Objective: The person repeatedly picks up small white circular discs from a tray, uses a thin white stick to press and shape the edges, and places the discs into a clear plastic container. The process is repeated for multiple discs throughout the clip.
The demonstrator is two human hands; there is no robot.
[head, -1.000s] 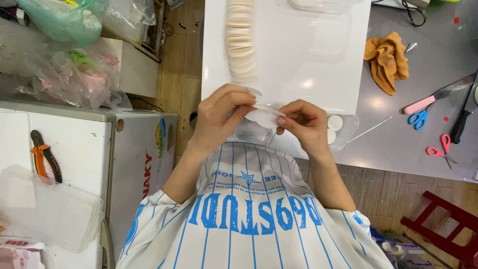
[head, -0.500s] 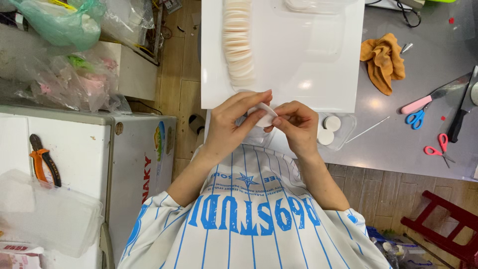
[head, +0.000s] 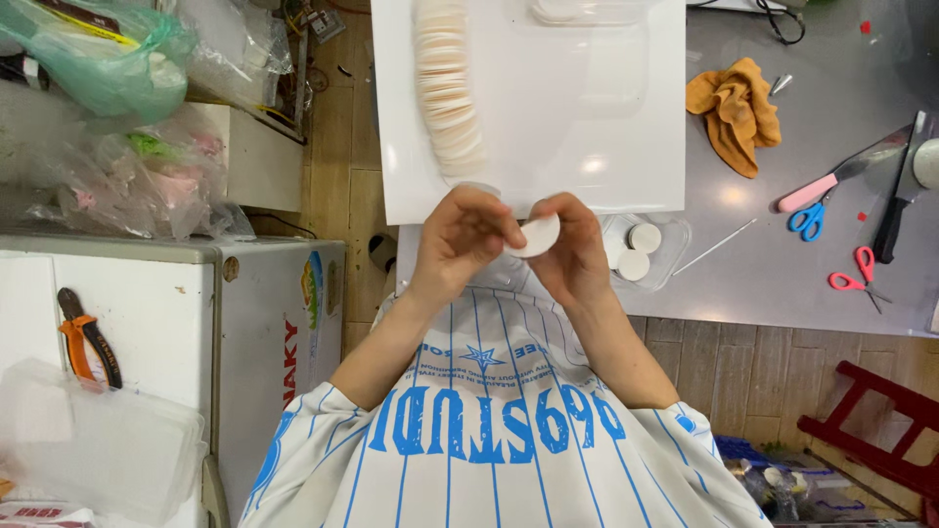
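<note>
My left hand (head: 463,240) and my right hand (head: 575,249) meet at the near edge of a white board (head: 587,117), and together they pinch a small white round disc (head: 537,235) between the fingertips. A long row of the same pale discs (head: 447,88) lies overlapped on the board just beyond my left hand. A clear plastic tray (head: 648,250) with two more white discs sits right of my right hand. Part of the disc is hidden by my fingers.
On the grey table: an orange cloth (head: 736,110), a pink-handled knife (head: 841,176), blue scissors (head: 808,220), red scissors (head: 859,274), a black-handled knife (head: 898,210), a thin stick (head: 714,246). Left: white cabinet (head: 156,323) with pliers (head: 88,337), plastic bags (head: 127,176). Red stool (head: 871,440) lower right.
Both hands drew slightly nearer the body. The crumpled clear wrapper they worked at is gone from the fingers, and a bare white disc now shows between the fingertips.
</note>
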